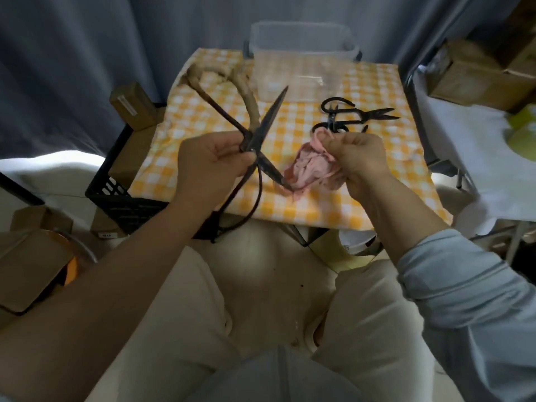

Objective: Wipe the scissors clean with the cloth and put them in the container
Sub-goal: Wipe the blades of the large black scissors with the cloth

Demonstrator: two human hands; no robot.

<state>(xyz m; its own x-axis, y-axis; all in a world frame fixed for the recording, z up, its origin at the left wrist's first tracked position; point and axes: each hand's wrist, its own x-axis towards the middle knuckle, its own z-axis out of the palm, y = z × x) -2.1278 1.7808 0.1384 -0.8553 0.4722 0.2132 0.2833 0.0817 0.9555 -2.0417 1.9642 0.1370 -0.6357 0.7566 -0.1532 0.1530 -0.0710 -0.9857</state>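
The left hand (208,161) is gripping the large dark iron scissors (268,120) at the pivot, blades spread. The lower blade is pointing rightward at the crumpled pink cloth (304,169), which the right hand (359,158) is clutching. The clear plastic container (301,53) is waiting beyond.

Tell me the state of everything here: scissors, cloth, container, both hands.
Large dark metal scissors: blades spread wide open
Crumpled pink cloth: bunched up
Clear plastic container: upright, no lid on
Small black scissors: lying on the checked tablecloth, unheld
Left hand: grips the large scissors
Right hand: grips the pink cloth
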